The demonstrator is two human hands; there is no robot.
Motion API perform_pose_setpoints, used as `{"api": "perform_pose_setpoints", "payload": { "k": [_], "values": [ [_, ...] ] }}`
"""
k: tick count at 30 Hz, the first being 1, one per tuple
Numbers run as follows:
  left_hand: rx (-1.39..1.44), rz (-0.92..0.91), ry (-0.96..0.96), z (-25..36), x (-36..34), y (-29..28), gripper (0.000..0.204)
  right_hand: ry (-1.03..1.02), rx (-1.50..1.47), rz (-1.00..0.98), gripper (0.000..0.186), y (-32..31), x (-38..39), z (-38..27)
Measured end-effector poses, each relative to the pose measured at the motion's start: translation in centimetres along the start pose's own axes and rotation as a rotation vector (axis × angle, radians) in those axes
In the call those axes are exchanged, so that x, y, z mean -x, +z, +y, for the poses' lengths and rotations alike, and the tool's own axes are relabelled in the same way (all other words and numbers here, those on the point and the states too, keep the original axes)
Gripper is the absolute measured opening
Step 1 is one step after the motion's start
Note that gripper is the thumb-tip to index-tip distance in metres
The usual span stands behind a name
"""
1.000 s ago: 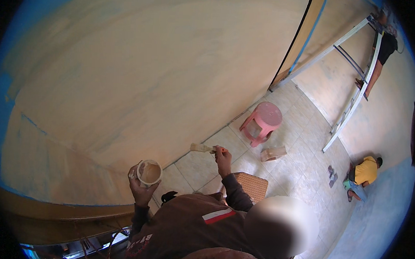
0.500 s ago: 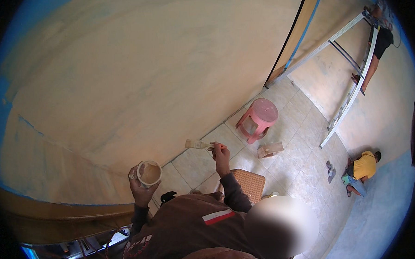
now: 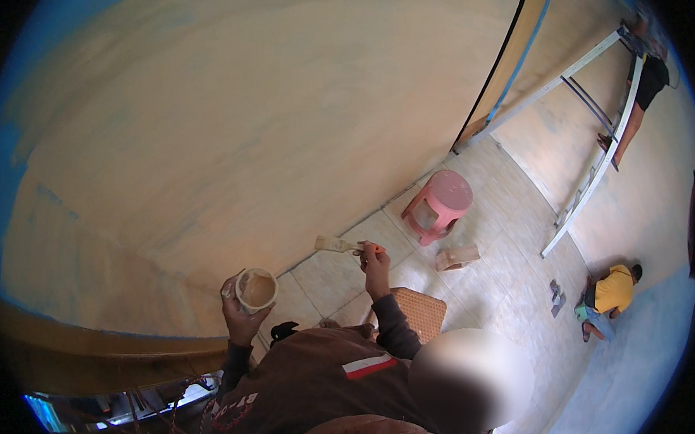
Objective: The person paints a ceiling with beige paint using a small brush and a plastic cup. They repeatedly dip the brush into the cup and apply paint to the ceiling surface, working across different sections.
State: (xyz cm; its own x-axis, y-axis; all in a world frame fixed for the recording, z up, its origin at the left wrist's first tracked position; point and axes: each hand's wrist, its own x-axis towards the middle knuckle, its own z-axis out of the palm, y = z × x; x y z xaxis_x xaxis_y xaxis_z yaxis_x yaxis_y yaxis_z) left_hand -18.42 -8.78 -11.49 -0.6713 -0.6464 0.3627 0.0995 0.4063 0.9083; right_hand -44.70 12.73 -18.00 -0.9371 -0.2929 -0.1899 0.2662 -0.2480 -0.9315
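My left hand (image 3: 241, 322) is closed around a small round tub (image 3: 257, 289) of beige paint, its mouth facing up. A flat paintbrush (image 3: 334, 244) is gripped at its handle, with an orange end, by my right hand (image 3: 376, 274). Its pale, paint-coated bristles point left toward the wall, and they appear apart from the surface. Beige paint covers most of the wall (image 3: 235, 134) in front of me, with blue showing along its left edge.
A pink plastic stool (image 3: 451, 192) stands near the wall's foot. Close by on the tiles are a box-like block (image 3: 457, 257) and a brown woven-patterned stool top (image 3: 419, 315). Farther right, one person stands on a stepladder (image 3: 598, 167); another, in a yellow shirt (image 3: 615, 288), crouches by the wall.
My view has shifted slightly, so the stool, ladder and co-workers sit a little farther right and lower. Both hands keep their hold on the tub and the paintbrush.
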Motion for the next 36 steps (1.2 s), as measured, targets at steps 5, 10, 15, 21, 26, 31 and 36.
{"api": "perform_pose_setpoints", "payload": {
  "k": [5,10,15,21,26,31,36],
  "values": [
    [0.057,0.018,-0.033,-0.1,0.1,0.3,0.094,-0.014,-0.021,-0.019,0.029,0.2,-0.5,-0.1],
    [0.045,0.015,-0.048,-0.2,0.4,0.2,0.094,-0.029,-0.076,-0.064,0.028,0.4,-1.1,0.3],
    [0.042,0.044,-0.037,-0.3,0.8,0.1,0.095,-0.011,-0.084,-0.046,0.027,1.3,-0.7,-0.8],
    [0.017,0.052,-0.045,-0.3,1.2,-0.4,0.097,-0.006,-0.108,-0.121,0.029,2.3,-0.2,-2.2],
    [-0.100,0.048,-0.021,0.2,0.6,-0.7,0.097,-0.062,-0.049,-0.307,0.028,4.2,-0.2,-4.7],
    [-0.388,0.069,0.060,2.3,-1.1,-1.3,0.101,-0.141,0.159,-0.501,0.031,9.0,0.6,-10.1],
    [-0.318,0.112,0.076,3.5,-3.1,-1.6,0.108,-0.386,0.340,-0.686,0.032,13.8,0.0,-14.7]
  ]
}}
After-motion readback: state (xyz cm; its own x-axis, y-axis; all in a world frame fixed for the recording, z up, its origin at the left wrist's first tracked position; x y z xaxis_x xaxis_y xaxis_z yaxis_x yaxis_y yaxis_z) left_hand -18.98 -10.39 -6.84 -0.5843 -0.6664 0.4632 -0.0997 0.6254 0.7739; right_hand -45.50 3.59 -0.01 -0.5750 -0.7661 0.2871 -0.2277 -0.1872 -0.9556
